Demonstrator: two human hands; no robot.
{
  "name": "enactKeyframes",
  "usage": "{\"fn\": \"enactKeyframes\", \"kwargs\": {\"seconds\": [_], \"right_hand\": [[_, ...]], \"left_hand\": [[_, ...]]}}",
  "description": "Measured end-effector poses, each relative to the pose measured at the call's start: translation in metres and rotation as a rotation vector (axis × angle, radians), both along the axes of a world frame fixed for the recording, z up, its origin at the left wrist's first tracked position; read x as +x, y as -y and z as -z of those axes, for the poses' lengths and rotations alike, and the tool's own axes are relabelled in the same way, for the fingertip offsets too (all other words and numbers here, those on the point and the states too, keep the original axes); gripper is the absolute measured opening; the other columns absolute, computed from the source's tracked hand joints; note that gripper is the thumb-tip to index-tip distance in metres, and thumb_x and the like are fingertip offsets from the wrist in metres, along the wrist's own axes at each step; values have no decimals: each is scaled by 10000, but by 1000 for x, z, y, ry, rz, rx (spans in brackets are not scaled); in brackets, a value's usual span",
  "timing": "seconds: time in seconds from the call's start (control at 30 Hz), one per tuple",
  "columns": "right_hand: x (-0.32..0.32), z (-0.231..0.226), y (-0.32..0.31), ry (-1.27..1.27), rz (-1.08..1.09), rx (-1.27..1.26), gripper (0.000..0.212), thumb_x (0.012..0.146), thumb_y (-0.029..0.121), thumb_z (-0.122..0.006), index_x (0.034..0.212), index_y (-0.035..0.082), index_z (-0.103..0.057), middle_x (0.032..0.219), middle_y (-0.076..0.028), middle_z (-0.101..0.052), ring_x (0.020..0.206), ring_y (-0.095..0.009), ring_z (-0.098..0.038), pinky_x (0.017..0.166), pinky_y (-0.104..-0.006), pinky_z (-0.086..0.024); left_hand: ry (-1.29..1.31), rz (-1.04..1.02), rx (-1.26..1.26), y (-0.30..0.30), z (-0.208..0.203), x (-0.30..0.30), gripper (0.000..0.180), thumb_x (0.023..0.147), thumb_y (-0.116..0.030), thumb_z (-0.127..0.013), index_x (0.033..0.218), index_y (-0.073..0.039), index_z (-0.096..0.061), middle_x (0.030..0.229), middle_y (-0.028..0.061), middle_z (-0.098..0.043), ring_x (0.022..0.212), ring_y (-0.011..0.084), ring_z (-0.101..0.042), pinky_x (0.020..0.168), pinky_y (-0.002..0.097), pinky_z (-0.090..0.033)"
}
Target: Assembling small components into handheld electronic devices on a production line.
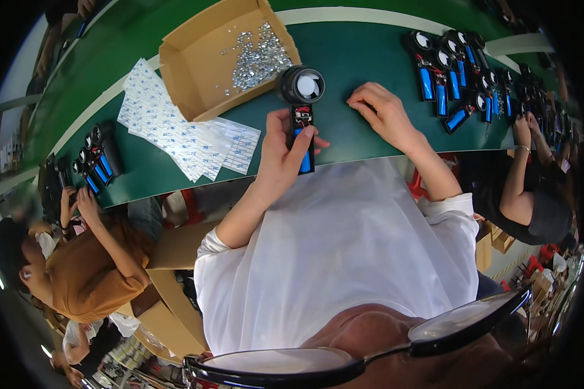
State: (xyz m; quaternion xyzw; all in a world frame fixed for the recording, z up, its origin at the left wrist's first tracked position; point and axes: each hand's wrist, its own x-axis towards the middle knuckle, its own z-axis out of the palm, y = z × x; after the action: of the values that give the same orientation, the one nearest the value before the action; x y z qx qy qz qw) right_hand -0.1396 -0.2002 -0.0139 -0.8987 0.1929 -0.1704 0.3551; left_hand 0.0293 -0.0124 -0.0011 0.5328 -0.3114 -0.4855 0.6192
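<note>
Right now the left hand (283, 150) holds the open-handled black device (303, 111) at the frame's upper centre, seemingly a steadying step, while the right hand (388, 119), curled to its right, whether pinching anything I can't tell, would likely need to come across

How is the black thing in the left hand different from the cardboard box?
The black thing is held in the left hand, but the cardboard box sits on the green table. The black thing is narrow with a round end; the cardboard box is wide and brown. The black thing has a blue cylinder; the cardboard box holds small shiny pieces.
</note>
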Motion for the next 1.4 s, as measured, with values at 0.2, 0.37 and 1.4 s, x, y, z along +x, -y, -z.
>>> {"fn": "enactKeyframes", "kwargs": {"seconds": [0.2, 0.37, 1.4], "right_hand": [[-25, 18, 3, 46, 91, -182, 153, 842, 71, -691, 993, 49, -680, 976, -66, -627, 898, -256, -617, 717, -350, -510], [-35, 11, 2, 23, 181, 37, 190, 823, 44, -710, 1013, 43, -693, 977, -83, -612, 876, -253, -618, 734, -336, -505], [8, -5, -43, 444, 198, -56, 179, 730, 28, -781, 890, 68, -710, 878, -58, -635, 741, -204, -636, 588, -296, -499]], "left_hand": [[-102, 49, 53, 12, 10, -8, 281, 1004, -115, -511, 1184, 10, -335, 986, 106, -572, 856, 205, -690, 703, 286, -563], [-140, 72, 112, 18, 18, -12, 278, 1005, -128, -512, 1174, 7, -337, 980, 111, -572, 834, 220, -692, 696, 305, -576], [-128, 25, 13, 31, 18, -35, 266, 1051, -213, -403, 1201, 2, -355, 1037, 119, -581, 771, 132, -604, 632, 266, -533]]}}
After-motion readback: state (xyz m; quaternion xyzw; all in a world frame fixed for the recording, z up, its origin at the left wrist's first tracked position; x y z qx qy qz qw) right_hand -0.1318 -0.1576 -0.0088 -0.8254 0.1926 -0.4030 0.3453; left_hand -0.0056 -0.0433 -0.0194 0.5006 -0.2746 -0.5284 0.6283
